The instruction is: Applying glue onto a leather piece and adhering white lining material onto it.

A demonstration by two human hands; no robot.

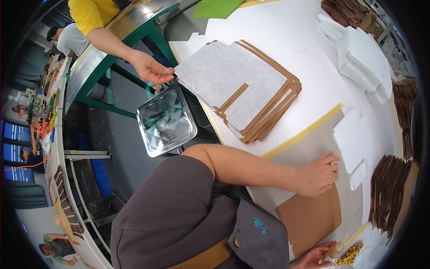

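Observation:
My left hand (317, 175), with a ring on one finger, is over the far edge of a brown leather-like sheet (310, 217); its fingers are loosely bent and I see nothing held. At the bottom edge, my right hand (312, 257) is around a small translucent bottle (336, 250), partly cut off by the frame. The brown sheet lies on a grey mat (302, 148) edged with yellow tape. Beyond my left hand lies a white notched sheet (349, 144). To my left is a fanned stack of brown-edged pieces with white faces (252, 90).
A co-worker's hand (154, 70) is at the stack's corner. A square metal-topped stool (168, 121) stands beside the table. White folded sheets (362, 60) and dark brown piles (386, 195) line the far side. A leopard-print cloth (349, 254) lies by the bottle.

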